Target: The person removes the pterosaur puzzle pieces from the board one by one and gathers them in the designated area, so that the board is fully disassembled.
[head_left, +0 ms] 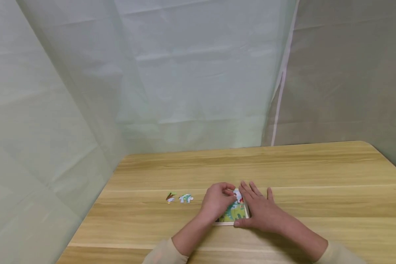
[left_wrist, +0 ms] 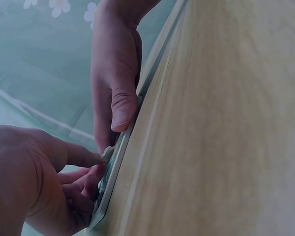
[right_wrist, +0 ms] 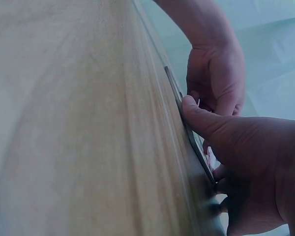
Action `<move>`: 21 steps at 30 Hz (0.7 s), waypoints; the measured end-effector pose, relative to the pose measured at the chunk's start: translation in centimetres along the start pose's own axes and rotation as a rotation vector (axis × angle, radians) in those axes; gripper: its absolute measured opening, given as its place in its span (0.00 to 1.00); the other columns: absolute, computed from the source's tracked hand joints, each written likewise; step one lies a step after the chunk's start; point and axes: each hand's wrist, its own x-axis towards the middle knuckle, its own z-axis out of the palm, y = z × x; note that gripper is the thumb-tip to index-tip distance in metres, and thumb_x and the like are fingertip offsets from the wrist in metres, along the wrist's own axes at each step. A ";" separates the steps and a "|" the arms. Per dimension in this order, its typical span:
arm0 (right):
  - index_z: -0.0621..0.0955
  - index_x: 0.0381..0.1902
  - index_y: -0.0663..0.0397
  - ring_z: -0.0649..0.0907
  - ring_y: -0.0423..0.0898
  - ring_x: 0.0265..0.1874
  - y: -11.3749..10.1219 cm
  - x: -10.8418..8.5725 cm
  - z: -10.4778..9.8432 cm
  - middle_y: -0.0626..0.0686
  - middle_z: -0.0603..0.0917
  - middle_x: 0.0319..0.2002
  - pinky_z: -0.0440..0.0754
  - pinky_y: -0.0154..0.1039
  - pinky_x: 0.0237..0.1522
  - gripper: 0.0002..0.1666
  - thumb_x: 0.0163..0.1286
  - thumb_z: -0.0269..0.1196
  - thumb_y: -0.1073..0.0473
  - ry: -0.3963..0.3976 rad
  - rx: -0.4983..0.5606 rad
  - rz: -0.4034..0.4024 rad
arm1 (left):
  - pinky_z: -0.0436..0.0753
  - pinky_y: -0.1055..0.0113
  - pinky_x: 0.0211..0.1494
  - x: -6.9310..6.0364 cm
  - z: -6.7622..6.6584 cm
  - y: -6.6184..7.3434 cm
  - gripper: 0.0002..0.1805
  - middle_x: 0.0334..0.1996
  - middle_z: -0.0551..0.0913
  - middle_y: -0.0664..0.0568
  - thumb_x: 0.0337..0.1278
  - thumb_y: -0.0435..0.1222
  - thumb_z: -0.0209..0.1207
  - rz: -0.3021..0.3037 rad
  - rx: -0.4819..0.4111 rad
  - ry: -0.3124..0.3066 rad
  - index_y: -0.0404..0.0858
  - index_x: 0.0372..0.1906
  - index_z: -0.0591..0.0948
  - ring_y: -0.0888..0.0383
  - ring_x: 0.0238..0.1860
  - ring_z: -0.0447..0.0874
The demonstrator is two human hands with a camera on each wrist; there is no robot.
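Observation:
A small framed jigsaw puzzle [head_left: 235,214] with a green dinosaur picture lies on the table, its left part hidden behind my left hand. My left hand [head_left: 216,201] reaches over it and pinches a jigsaw piece [left_wrist: 107,154] between thumb and finger, just above the puzzle surface. My right hand [head_left: 262,211] lies along the puzzle's right side, fingers stretched out. Its thumb [right_wrist: 199,115] rests on the near edge of the frame. The piece's picture side cannot be made out in the left wrist view.
Two loose jigsaw pieces lie left of the puzzle: a brown and green one [head_left: 170,198] and a white and green one [head_left: 186,198]. The wooden table [head_left: 135,223] carries everything. Pale cloth sheets [head_left: 198,73] hang behind the table's far edge.

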 end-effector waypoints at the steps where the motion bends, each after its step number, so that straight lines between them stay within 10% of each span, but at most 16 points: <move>1: 0.58 0.78 0.63 0.53 0.63 0.77 0.0 0.0 0.0 0.59 0.57 0.78 0.42 0.81 0.62 0.70 0.53 0.66 0.21 0.000 0.000 -0.003 | 0.80 0.64 0.40 0.0 0.0 0.0 0.13 0.31 0.86 0.57 0.55 0.31 0.71 -0.001 0.004 -0.001 0.39 0.46 0.86 0.65 0.32 0.81; 10: 0.60 0.77 0.64 0.52 0.63 0.77 0.3 -0.2 0.0 0.60 0.55 0.79 0.40 0.80 0.63 0.44 0.76 0.57 0.42 0.002 0.003 -0.023 | 0.81 0.66 0.39 0.0 0.1 -0.2 0.12 0.29 0.85 0.57 0.55 0.29 0.70 0.009 -0.048 -0.011 0.37 0.45 0.86 0.65 0.31 0.81; 21: 0.60 0.77 0.63 0.54 0.62 0.77 0.2 -0.1 -0.1 0.60 0.56 0.78 0.44 0.80 0.63 0.43 0.76 0.59 0.44 0.013 -0.036 -0.018 | 0.82 0.66 0.40 -0.1 -0.4 -0.5 0.12 0.30 0.85 0.54 0.55 0.27 0.69 -0.020 -0.125 -0.012 0.37 0.45 0.85 0.62 0.33 0.83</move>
